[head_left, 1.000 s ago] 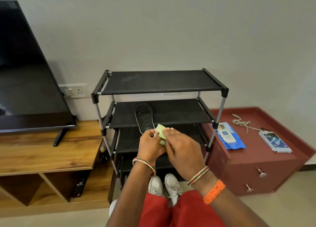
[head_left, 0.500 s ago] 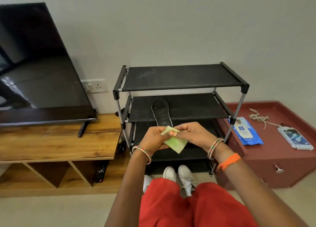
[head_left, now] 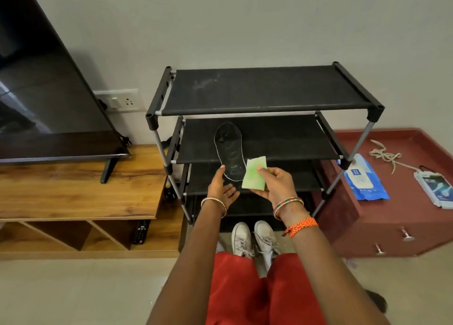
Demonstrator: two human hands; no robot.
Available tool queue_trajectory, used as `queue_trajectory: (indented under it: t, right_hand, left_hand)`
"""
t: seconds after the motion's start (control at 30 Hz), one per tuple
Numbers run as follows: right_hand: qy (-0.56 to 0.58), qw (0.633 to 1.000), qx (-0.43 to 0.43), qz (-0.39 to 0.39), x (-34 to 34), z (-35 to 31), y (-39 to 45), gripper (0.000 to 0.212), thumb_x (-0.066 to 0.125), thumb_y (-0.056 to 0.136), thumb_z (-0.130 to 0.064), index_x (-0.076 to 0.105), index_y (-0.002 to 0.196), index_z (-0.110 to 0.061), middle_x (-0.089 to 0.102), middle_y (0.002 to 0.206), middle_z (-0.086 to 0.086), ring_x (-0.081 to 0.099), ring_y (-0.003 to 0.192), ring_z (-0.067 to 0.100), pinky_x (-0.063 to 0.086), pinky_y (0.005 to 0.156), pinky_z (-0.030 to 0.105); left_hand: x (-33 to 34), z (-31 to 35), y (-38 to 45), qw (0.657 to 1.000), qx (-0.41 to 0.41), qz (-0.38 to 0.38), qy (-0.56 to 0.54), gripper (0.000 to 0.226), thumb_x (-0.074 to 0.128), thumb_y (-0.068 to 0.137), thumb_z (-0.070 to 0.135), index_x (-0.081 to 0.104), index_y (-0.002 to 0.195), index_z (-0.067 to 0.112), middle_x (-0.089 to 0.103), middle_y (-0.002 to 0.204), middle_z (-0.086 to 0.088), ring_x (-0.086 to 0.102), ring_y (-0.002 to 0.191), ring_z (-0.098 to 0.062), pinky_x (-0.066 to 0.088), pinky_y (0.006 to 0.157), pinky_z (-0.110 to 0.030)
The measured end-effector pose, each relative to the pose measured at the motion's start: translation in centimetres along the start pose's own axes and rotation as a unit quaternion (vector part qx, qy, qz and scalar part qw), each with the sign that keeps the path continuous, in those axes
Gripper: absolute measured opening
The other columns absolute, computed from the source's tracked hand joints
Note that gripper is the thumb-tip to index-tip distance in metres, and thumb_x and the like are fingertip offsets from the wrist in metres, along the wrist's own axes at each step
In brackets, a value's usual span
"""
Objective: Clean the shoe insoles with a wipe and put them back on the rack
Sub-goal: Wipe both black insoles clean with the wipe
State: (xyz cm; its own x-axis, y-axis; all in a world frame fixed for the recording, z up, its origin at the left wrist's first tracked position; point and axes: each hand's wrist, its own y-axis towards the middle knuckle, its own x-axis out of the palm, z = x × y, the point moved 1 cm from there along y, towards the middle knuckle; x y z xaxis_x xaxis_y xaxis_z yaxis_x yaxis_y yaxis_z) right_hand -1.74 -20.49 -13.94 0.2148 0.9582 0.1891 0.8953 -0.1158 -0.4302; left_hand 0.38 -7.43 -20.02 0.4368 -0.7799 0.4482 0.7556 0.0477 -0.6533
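right hand point(head_left: 274, 185) pinches green wipe point(head_left: 255, 175) – centre frame | left hand point(head_left: 220, 188) fingers spread, holding nothing, beside insole point(head_left: 230, 153) | insole on rack point(head_left: 267, 104) second shelf

A black four-tier shoe rack point(head_left: 264, 92) stands against the wall, with a dark insole point(head_left: 229, 150) lying on its second shelf, heel end jutting past the front edge. In front of the rack, the right hand point(head_left: 274, 185) pinches a folded green wipe point(head_left: 255, 176), while the left hand point(head_left: 220, 188) reaches open-fingered just beside the insole's heel. A blue wipes pack point(head_left: 365, 180) lies on the red cabinet point(head_left: 392, 217) right of the rack.
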Motion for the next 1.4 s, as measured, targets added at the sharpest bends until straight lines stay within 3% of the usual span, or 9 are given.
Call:
queue_trajectory:
  t: [0.17,0.5,0.6,0.7,0.9,1.03,1.13,1.27,1.4]
  right_hand:
    - [0.003,1.0,0.008,0.027,-0.4,0.3,1.6,0.017,0.058,0.091,-0.007,0.05,0.106,-0.003,0.057,0.114,0.02,0.06,0.103,0.034,0.054,0.066,0.038]
    - [-0.26,0.934,-0.24,0.059,0.2,1.8,-0.5,0.022,0.058,0.086,-0.002,0.068,0.107,-0.003,0.07,0.098,0.011,0.067,0.091,0.022,0.051,0.069,0.023]
    - [-0.321,0.867,-0.377,0.06,0.8,2.3,-2.8,0.026,0.056,0.087,-0.001,0.068,0.109,-0.006,0.071,0.099,0.009,0.067,0.091,0.02,0.053,0.077,0.026]
    - [-0.425,0.759,-0.493,0.027,0.6,3.0,-4.3,0.031,0.055,0.084,0.004,0.067,0.112,-0.004,0.069,0.109,0.012,0.065,0.104,0.024,0.05,0.091,0.031]
    - [-0.484,0.714,-0.505,-0.029,-0.5,6.1,-7.8,0.033,0.046,0.084,-0.002,0.067,0.109,-0.001,0.068,0.112,0.014,0.063,0.109,0.027,0.049,0.094,0.04]
    - [-0.479,0.686,-0.542,-0.08,-0.4,5.8,-9.8,0.04,0.036,0.081,-0.01,0.071,0.098,0.001,0.069,0.105,0.017,0.065,0.103,0.029,0.052,0.09,0.043]
    - [-0.49,0.663,-0.552,-0.128,-1.2,5.7,-10.6,0.041,0.035,0.082,-0.005,0.066,0.106,0.008,0.063,0.114,0.027,0.057,0.111,0.042,0.043,0.098,0.054]
    - [-0.537,0.58,-0.597,-0.137,-2.6,3.3,-9.7,0.04,0.067,0.062,0.014,0.071,0.096,-0.005,0.07,0.101,0.009,0.064,0.098,0.024,0.053,0.088,0.035]
    - [-0.526,0.653,-0.545,-0.008,-1.8,2.7,-10.7,0.022,0.059,0.072,0.008,0.07,0.088,-0.003,0.062,0.088,0.01,0.058,0.08,0.027,0.053,0.07,0.04]
  left_hand:
    - [1.5,1.2,2.4,0.998,0.065,0.005,0.018,0.02,0.044,0.096,0.004,0.056,0.112,0.002,0.064,0.1,-0.017,0.062,0.088,-0.027,0.048,0.095,-0.044]
    - [-2.3,-2.8,-2.8,0.995,0.08,-0.061,0.001,0.028,0.031,0.096,-0.006,0.056,0.101,0.006,0.063,0.099,-0.013,0.062,0.088,-0.024,0.056,0.07,-0.034]
    - [-2.8,-4.1,-5.6,0.991,0.09,-0.096,-0.004,0.028,0.03,0.097,-0.006,0.055,0.104,0.006,0.062,0.101,-0.015,0.062,0.089,-0.025,0.059,0.067,-0.034]
    - [-2.6,-5.0,-8.1,0.986,0.107,-0.131,-0.015,0.029,0.029,0.097,-0.007,0.053,0.109,0.007,0.062,0.101,-0.015,0.062,0.09,-0.026,0.06,0.067,-0.035]
    - [-2.4,-5.4,-10.9,0.965,0.076,-0.199,-0.153,0.036,0.033,0.092,0.02,0.058,0.114,0.005,0.065,0.107,-0.013,0.067,0.093,-0.023,0.05,0.087,-0.037]
    - [-1.1,-5.1,-11.7,0.94,0.029,-0.253,-0.229,0.078,0.035,0.085,0.054,0.042,0.132,-0.009,0.053,0.129,-0.026,0.059,0.11,-0.037,0.046,0.096,-0.046]
    - [-0.5,-4.6,-11.5,0.927,0.02,-0.263,-0.266,0.081,0.029,0.088,0.066,0.053,0.122,-0.005,0.062,0.114,-0.018,0.061,0.102,-0.031,0.046,0.095,-0.047]
    - [-0.3,-3.9,-11.6,0.932,0.063,-0.27,-0.233,0.072,0.025,0.093,0.061,0.052,0.127,0.004,0.066,0.105,-0.015,0.064,0.096,-0.029,0.047,0.094,-0.045]
    - [0.2,-3.4,-12.1,0.928,0.088,-0.301,-0.203,0.071,0.023,0.093,0.061,0.043,0.139,0.009,0.061,0.12,-0.017,0.06,0.109,-0.03,0.041,0.104,-0.043]
